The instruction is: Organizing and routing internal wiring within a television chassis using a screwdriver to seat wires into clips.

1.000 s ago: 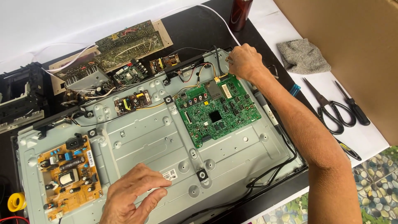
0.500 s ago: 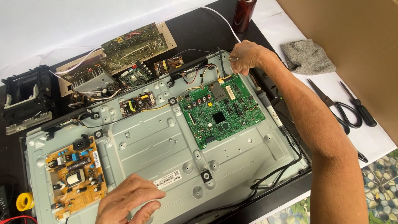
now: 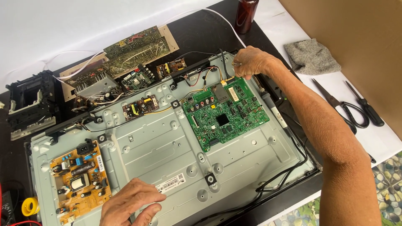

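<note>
back cover off, boards exposed | your right hand (image 3: 250, 62) pinches connector at green main board (image 3: 226, 112) top edge | your left hand (image 3: 130, 205) rests loose-curled on metal chassis (image 3: 159, 146) | boards all mounted

Right hand shifted at board corner, left hand slid down the panel.

Right hand (image 3: 250, 62) moved from beyond the green main board (image 3: 226, 112) onto its top corner by the wires. Left hand (image 3: 130, 206) dropped toward the metal back panel (image 3: 159, 142) near edge; view shifted slightly.
</note>
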